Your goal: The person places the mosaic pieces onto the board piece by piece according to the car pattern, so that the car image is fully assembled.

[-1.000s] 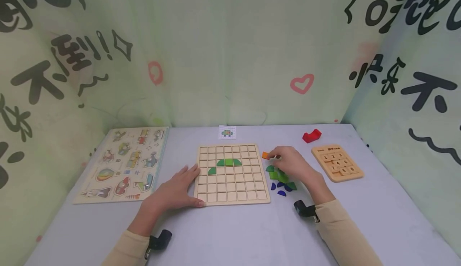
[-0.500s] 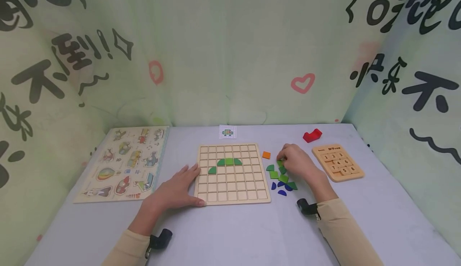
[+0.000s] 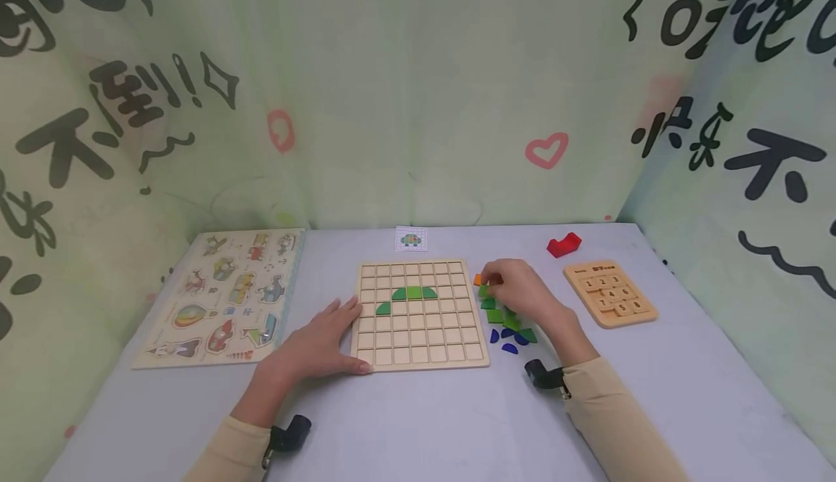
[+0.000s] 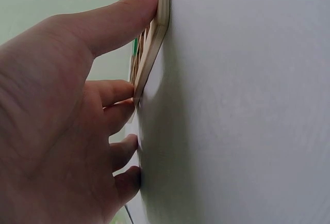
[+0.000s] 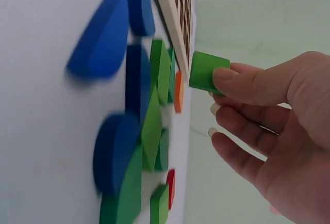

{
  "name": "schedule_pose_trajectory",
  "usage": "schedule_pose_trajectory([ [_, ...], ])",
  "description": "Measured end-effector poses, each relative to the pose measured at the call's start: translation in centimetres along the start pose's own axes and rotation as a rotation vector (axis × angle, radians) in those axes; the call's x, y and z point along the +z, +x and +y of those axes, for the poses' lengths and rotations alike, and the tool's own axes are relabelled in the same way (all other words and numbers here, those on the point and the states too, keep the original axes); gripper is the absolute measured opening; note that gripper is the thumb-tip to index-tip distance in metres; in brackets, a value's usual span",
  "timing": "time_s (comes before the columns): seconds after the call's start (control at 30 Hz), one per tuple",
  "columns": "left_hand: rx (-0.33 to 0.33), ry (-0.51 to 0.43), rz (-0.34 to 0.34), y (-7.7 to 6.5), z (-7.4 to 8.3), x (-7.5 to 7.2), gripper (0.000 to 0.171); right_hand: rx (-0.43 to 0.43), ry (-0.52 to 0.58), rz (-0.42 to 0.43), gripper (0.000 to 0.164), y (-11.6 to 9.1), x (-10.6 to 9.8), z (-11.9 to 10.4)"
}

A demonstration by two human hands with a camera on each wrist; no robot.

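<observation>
Between thumb and fingers, my right hand (image 3: 522, 292) pinches a light green square block (image 5: 200, 68), raised above the table just right of the wooden grid board (image 3: 418, 338). My left hand (image 3: 316, 344) rests along the board's left edge, thumb at the near corner, fingers extended. On the board lie a green square (image 3: 414, 292) flanked by two rounded green pieces, plus one rounded green piece (image 3: 384, 309) lower left. Beneath the right hand is a pile of green squares (image 3: 495, 316), rounded green pieces and blue rounded pieces (image 3: 509, 348). An orange square (image 5: 179, 91) lies near the board.
A small pattern card (image 3: 411, 239) lies behind the board. To the left is a large picture puzzle board (image 3: 222, 300). A wooden number puzzle (image 3: 610, 295) and a red block piece (image 3: 564, 244) sit at the right. Curtains surround the table.
The right hand let go of the orange square, moved right to the loose green pieces, then came back left toward the board with a green square block. The left hand stays put.
</observation>
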State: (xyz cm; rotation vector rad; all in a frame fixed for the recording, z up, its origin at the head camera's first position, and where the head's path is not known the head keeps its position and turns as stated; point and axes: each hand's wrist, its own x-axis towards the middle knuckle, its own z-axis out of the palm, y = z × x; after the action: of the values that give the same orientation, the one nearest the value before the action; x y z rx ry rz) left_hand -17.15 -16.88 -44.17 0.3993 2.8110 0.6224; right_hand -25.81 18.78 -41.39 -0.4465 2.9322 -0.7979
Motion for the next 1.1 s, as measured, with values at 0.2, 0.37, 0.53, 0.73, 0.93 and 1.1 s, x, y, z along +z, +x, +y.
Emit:
schedule_pose_trajectory([
  [0.2, 0.001, -0.002, 0.004, -0.1, 0.0, -0.1, 0.113, -0.085, 0.051, -0.002, 0.014, 0.5, 1.0, -2.3],
  [0.37, -0.001, -0.003, 0.003, 0.1, -0.1, 0.0, 0.112, -0.127, 0.076, -0.016, 0.014, 1.1, 2.1, -3.9],
  [0.53, -0.004, -0.004, 0.005, 0.2, -0.3, 0.3, 0.113, -0.169, 0.111, -0.039, 0.014, 1.6, 3.2, -5.4],
  [0.73, -0.014, -0.009, 0.001, 0.5, -0.4, 0.5, 0.114, -0.237, 0.126, -0.052, 0.019, 2.4, 4.5, -7.4],
  [0.93, -0.022, -0.008, -0.006, 0.5, -0.5, 0.5, 0.114, -0.242, 0.125, -0.087, 0.017, 2.9, 5.9, -9.2],
  [1.1, -0.015, -0.005, -0.005, 0.5, -0.6, 0.4, 0.114, -0.268, 0.106, -0.081, 0.015, 3.3, 6.9, -9.8],
])
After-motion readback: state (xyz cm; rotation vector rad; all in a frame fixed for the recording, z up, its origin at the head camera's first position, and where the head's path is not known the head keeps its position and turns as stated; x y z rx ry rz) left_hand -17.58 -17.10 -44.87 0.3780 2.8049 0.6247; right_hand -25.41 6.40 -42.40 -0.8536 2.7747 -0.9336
